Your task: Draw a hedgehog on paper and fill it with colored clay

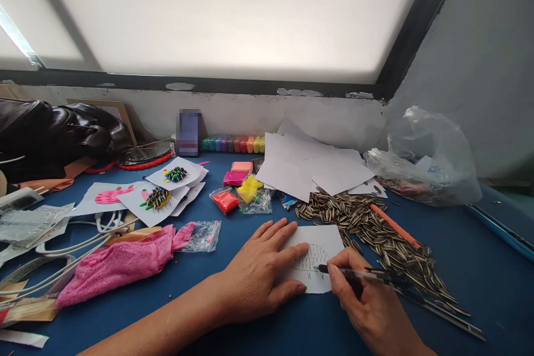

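Blue tabletop (200, 264) in head view, w/ small white paper (311, 256) flat on it, btwn both hands. On paper: pen-drawn domed outline, filled w/ rows of tiny marks, short strokes below. Pressing L side of paper w/ left hand (267, 267), palm down, fingers spread, thumb apart. Pinching black pen (377, 275) in right hand (367, 297), btwn thumb + fingers near tip, tip at drawing. Just beyond, to R: heap of striped seeds (375, 233), w/ orange stick (396, 226) on top. Behind: white sheets (311, 164), then clear plastic bag (442, 167) far R. To L: pink cloth (120, 267), papers w/ coloured figures (156, 200).
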The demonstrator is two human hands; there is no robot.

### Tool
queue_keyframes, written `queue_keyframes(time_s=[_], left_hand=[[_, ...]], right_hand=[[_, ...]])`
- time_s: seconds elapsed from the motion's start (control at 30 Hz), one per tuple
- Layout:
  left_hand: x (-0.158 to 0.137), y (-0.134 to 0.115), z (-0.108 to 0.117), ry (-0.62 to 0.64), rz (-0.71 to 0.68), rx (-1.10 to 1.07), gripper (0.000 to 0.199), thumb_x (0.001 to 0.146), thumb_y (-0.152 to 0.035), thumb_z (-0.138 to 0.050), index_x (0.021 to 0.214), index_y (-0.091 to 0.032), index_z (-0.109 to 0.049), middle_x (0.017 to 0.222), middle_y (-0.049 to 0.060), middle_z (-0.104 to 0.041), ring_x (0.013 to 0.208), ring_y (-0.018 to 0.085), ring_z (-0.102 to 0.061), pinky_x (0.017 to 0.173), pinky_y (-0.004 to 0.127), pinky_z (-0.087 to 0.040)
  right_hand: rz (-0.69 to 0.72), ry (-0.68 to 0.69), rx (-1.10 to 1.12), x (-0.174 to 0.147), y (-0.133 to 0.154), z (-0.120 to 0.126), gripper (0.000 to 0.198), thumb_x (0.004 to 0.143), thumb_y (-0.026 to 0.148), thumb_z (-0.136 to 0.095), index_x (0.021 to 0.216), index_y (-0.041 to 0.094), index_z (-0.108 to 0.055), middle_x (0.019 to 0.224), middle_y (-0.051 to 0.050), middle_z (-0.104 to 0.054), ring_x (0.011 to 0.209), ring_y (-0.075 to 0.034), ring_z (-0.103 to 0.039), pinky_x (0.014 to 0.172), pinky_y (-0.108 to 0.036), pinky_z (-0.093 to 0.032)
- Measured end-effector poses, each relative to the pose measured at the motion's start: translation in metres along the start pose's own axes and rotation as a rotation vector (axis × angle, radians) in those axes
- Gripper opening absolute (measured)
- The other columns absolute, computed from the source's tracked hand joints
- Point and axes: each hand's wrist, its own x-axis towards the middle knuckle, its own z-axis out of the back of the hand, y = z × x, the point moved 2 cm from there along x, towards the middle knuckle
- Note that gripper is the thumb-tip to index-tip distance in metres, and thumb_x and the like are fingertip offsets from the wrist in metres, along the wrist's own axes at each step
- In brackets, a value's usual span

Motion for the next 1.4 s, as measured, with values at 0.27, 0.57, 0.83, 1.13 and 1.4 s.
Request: queue_keyframes(time_s=[0.27,0.57,0.83,1.13,1.4], left_hand=[[-0.0008,0.0000,0.0009,-0.015,-0.002,-0.029,0.060,0.088,-0.049,-0.058,0.142,-0.027,-0.045,0.156,0.012,-0.027,0.144,0.035,-0.023,0.116,0.055,-0.020],[-0.0015,-0.0007,0.0001,-0.019,-0.005,-0.017,0.060,0.089,-0.050,-0.057,0.142,-0.027,-0.044,0.156,0.013,-0.026,0.144,0.034,-0.022,0.116,0.055,-0.020],[-0.0020,-0.0001,0.0000,-0.033,-0.007,-0.020,0.059,0.089,-0.050,-0.057,0.142,-0.027,-0.045,0.156,0.012,-0.027,0.144,0.034,-0.023,0.117,0.054,-0.020],[-0.0019,0.0010,-0.0013,-0.045,-0.022,-0.019,0.060,0.088,-0.050,-0.057,0.143,-0.028,-0.043,0.157,0.010,-0.026,0.144,0.035,-0.022,0.116,0.055,-0.020],[-0.0023,0.0009,-0.0014,-0.055,-0.022,-0.008,0.060,0.088,-0.050,-0.057,0.142,-0.028,-0.044,0.156,0.011,-0.028,0.144,0.034,-0.023,0.116,0.054,-0.021]], right_hand=[[0.004,-0.047,-0.016,0.0018,-0.0003,-0.0013,0.026,0.095,0.034,-0.043,0.072,0.024,-0.049,0.057,0.006,-0.039,0.046,-0.012,-0.041,0.041,-0.021,-0.037],[0.009,-0.013,0.010,0.0013,-0.0006,-0.0005,0.026,0.095,0.034,-0.042,0.074,0.024,-0.051,0.057,0.006,-0.040,0.046,-0.011,-0.041,0.042,-0.021,-0.037],[-0.013,-0.016,0.041,0.0016,0.0021,0.0003,0.025,0.094,0.033,-0.043,0.072,0.024,-0.051,0.057,0.005,-0.043,0.047,-0.011,-0.044,0.043,-0.021,-0.039],[-0.109,-0.085,0.054,0.0001,-0.0041,0.0017,0.027,0.094,0.038,-0.042,0.071,0.025,-0.048,0.050,0.008,-0.032,0.039,-0.011,-0.034,0.034,-0.021,-0.028],[-0.044,-0.097,-0.068,0.0038,-0.0010,0.0021,0.026,0.094,0.036,-0.042,0.071,0.025,-0.048,0.053,0.008,-0.033,0.041,-0.011,-0.035,0.037,-0.022,-0.031]])
